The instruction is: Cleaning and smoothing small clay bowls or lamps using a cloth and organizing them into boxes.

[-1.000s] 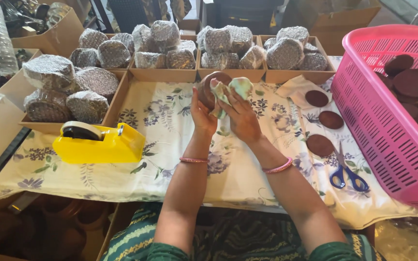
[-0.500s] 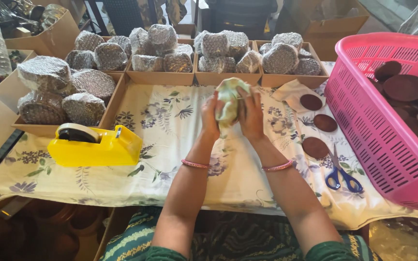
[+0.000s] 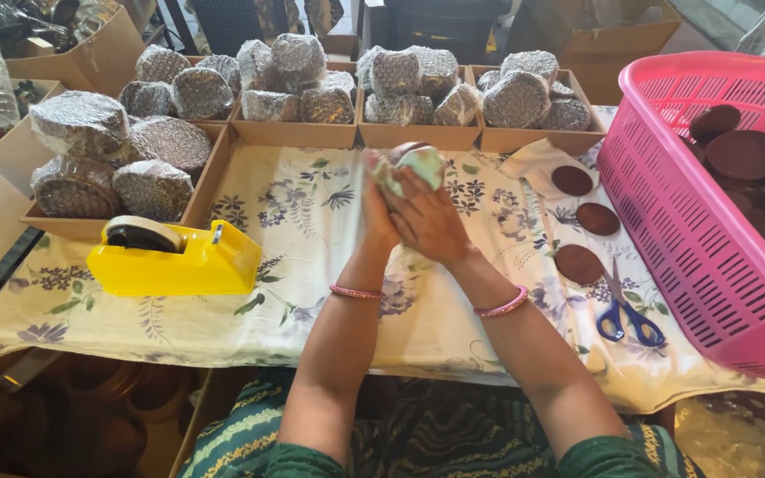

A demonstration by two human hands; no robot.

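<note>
Both hands, left hand (image 3: 381, 208) and right hand (image 3: 431, 221), clasp a small pale-green wrapped bundle (image 3: 413, 165), blurred, held above the desk (image 3: 312, 265) just right of the yellow tape dispenser (image 3: 174, 258). The desk has a floral cloth; beyond the dispenser are cardboard trays (image 3: 294, 133) of bubble-wrapped rounds. Far right of it are brown discs (image 3: 597, 218), blue scissors (image 3: 630, 314) and a pink basket (image 3: 692, 221).

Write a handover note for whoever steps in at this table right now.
Left hand and right hand: both clasped around a pale wrapped bundle, held above the floral cloth.
Bubble-wrapped pieces already fill the cardboard trays.
Three brown discs lie bare on the cloth; more sit in the pink basket.
Tape dispenser on the left, blue scissors on the right.
</note>
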